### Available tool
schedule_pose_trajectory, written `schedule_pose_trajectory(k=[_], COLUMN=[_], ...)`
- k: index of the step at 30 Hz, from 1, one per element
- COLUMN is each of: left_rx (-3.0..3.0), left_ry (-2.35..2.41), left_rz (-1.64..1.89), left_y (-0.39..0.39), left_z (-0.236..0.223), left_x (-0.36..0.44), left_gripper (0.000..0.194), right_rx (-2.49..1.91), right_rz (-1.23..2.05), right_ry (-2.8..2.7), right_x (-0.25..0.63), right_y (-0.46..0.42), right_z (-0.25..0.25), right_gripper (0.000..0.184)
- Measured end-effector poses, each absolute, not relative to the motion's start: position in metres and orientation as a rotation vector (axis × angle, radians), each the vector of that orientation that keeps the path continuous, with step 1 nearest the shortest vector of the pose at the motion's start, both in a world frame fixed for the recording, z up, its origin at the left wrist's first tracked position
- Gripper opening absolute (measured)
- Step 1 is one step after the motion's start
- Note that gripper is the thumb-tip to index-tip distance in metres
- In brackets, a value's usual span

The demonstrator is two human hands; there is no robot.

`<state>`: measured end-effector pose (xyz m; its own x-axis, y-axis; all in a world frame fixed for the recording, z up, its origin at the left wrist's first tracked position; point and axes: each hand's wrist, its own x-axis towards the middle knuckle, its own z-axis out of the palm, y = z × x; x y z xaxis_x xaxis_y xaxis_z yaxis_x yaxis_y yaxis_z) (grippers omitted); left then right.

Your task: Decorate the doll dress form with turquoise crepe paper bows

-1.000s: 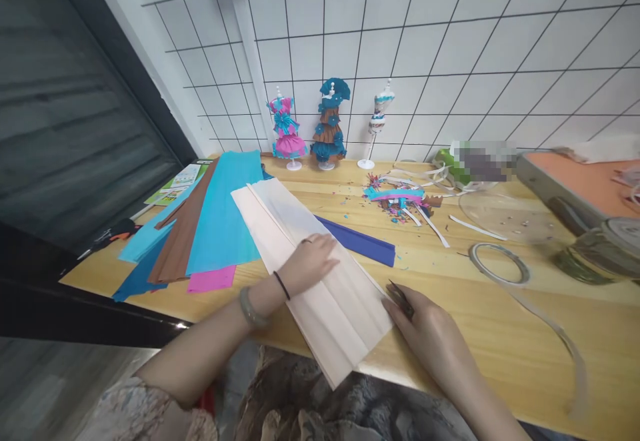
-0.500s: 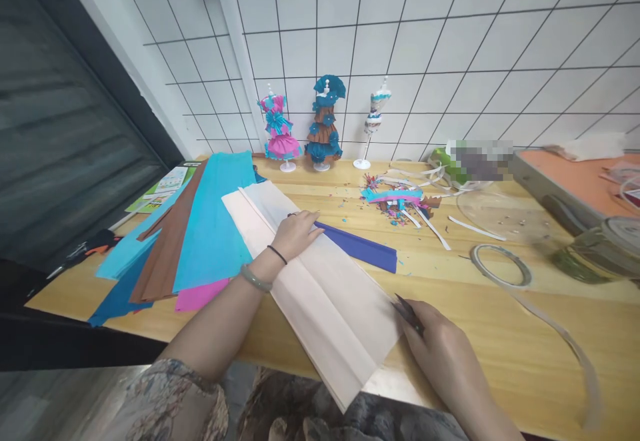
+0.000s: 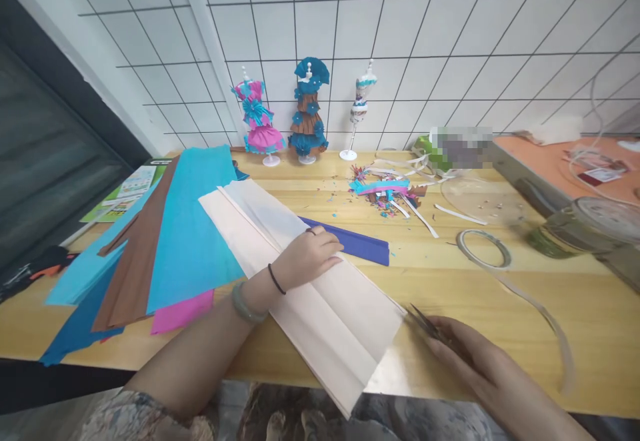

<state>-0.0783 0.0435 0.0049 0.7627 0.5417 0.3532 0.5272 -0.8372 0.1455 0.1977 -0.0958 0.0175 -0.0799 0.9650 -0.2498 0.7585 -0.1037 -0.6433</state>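
Observation:
A folded stack of pale peach crepe paper (image 3: 345, 321) lies slantwise across the table, its near corner jutting past the front edge. My left hand (image 3: 313, 254) rests on it palm down, fingers stretched towards the far long edge. To the right, my right hand (image 3: 465, 351) is closed around dark scissors (image 3: 425, 322). Their tip points at the paper's right corner, close beside it; whether they touch I cannot tell. The scissor handles are mostly hidden by my fingers. Behind the paper lies a folded dark blue strip (image 3: 357, 241), partly covered by it.
Blue, brown and pink crepe sheets (image 3: 193, 227) lie at left. Three small dress forms (image 3: 307, 121) stand against the tiled wall. Paper scraps (image 3: 387, 191), a tape roll (image 3: 460, 247) with a trailing strip and a clear jar (image 3: 575, 231) are at right, near an orange-topped box (image 3: 550, 161).
My right hand has drawn the scissors a little right, away from the paper's corner. My left hand has slid along the paper towards its near end. The view has shifted slightly.

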Motion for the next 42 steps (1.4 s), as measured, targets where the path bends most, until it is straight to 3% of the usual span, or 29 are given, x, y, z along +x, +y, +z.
schedule_pose_trajectory(k=[6,23,42], left_rx=[2.940,2.773,2.665], left_ry=[0.634,0.552,0.518], left_rz=[0.468,0.409,0.493], left_y=[0.024,0.020,0.021], left_z=[0.007,0.000,-0.004], left_x=[-0.057,-0.051,-0.052], left_gripper=[0.023,0.028,0.031], right_rx=[-1.905,-1.955,-1.947], right_rz=[1.085,1.124,1.140], right_ry=[-1.862,-1.776,-1.764], right_x=[0.199,0.198,0.182], right_y=[-0.110,-0.101,-0.090], right_z=[0.019,0.015,0.026], right_gripper=[0.039,0.032,0.043])
